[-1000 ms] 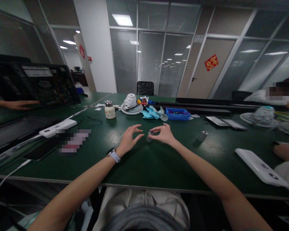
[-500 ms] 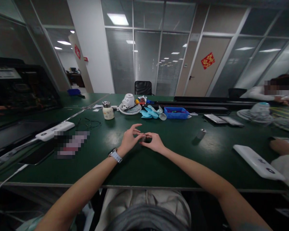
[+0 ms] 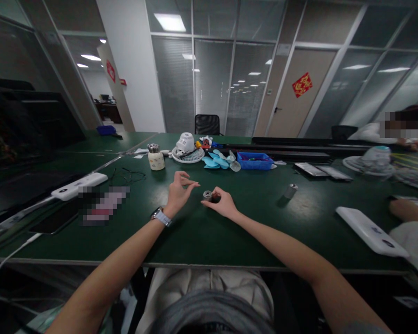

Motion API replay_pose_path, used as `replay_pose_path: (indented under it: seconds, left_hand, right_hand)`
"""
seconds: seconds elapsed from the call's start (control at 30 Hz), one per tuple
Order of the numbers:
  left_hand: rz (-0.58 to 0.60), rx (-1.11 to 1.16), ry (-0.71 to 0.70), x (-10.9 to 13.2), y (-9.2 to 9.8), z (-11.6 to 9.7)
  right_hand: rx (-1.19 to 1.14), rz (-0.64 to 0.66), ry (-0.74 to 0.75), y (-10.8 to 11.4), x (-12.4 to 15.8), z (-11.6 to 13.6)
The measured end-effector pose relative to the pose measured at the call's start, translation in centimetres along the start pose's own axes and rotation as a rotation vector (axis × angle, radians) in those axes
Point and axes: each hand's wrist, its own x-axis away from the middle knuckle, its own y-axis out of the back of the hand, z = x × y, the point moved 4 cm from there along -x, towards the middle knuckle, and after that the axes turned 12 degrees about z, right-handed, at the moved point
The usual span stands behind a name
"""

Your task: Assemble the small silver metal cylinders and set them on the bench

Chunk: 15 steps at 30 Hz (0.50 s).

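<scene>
My right hand (image 3: 225, 203) grips a small round metal part (image 3: 207, 195) from the side, thumb and fingers around it, low over the green table. Its ringed top face shows. To the left, apart from that part, is my left hand (image 3: 179, 192), with a watch on the wrist. The tips of its thumb and forefinger come together in a pinch; whether anything tiny is between them I cannot make out. Farther right, a silver metal cylinder (image 3: 291, 190) with a small stub on top stands on the table.
Beyond my hands are a patterned bottle (image 3: 156, 158), a white fan part (image 3: 187, 150), light-blue fan blades (image 3: 218, 160) and a blue tray (image 3: 254, 161). White power strips (image 3: 79, 185) and a phone lie left. A white device (image 3: 371, 232) and another person's arm are on the right.
My left hand has drawn back left, away from the metal part, and its thumb and forefinger have closed together. The right hand stays around the part, whose top now shows.
</scene>
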Motion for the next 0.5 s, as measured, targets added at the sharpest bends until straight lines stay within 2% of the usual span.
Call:
replay_pose_path:
  seconds: [0.2,0.37,0.5]
  left_hand:
    - [0.211,-0.104,0.149,0.4,1.0,4.2]
    - [0.370,-0.057,0.190,0.6,-0.1,4.4]
    - [0.373,-0.022,0.185,0.7,-0.5,4.0]
  right_hand:
    - [0.003,0.020,-0.023,0.2,0.3,0.2]
    - [0.017,0.022,-0.042,0.3,0.5,0.4]
    - [-0.045,0.035,-0.058,0.2,0.5,0.1]
